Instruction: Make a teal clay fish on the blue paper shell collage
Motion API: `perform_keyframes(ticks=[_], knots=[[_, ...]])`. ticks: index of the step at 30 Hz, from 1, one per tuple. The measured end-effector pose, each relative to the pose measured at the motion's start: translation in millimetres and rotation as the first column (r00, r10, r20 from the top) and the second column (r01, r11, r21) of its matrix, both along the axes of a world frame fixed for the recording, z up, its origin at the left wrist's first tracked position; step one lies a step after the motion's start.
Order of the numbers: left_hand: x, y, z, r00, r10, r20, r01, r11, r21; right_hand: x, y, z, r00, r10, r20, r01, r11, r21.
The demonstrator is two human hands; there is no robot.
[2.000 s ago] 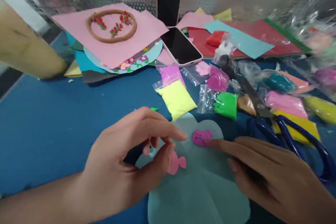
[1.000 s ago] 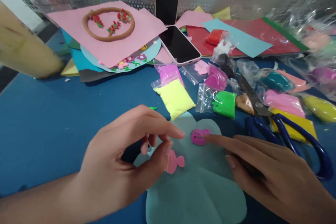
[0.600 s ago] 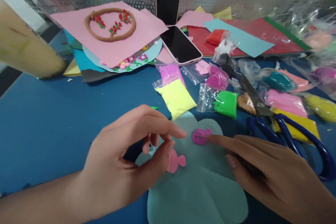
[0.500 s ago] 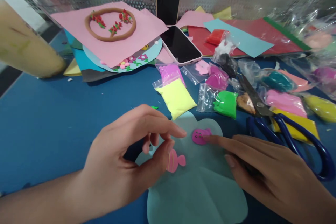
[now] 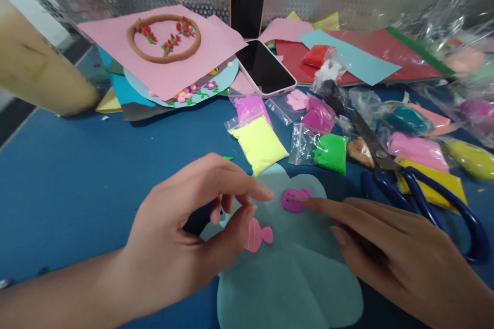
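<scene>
Blue-green sheet: scalloped paper lying on the blue counter.
Purple fish: on the sheet's far right lobe.
Pink fish: on the sheet's left part, yellow-striped.
Left hand: over the sheet's left edge, half curled, empty, thumb and index fingertips slightly apart.
Right hand: over the sheet's right edge, partly open, gripping nothing visible; index fingertip apparently touching the purple fish's tail.
Scissors: right of the sheet.

Blue table, scalloped teal paper, green bag just beyond, purple bag partly under pale-yellow bag
</scene>
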State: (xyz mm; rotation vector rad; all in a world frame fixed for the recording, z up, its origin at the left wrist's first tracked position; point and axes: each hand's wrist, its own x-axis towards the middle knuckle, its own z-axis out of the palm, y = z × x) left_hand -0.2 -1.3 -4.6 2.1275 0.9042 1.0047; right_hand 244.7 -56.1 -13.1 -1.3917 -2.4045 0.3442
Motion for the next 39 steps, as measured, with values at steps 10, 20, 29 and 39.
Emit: perform_keyframes(ticks=[10,20,29,39], knots=[[1,1,0.1,1.0,-0.004,0.028,0.004,1.0,-0.006,0,-2,-3.5,1.0,-0.01,-0.022,0.01,1.0,-0.018],[2,-1,0.2,0.999,0.008,0.04,-0.009,1.0,0.019,0,-2,-4.9,0.999,-0.009,-0.041,0.009,1.0,-0.006],[-21,40,-0.7,0.951,0.252,-0.179,-0.176,0.917,0.359,1,-1,2.1,0.995,-0.014,-0.101,0.006,0.997,-0.081],[-29,49,-7.1,0.839,0.19,-0.509,-0.031,0.952,0.304,1,2,9.5,0.962,-0.131,-0.241,0.128,0.991,-0.031]])
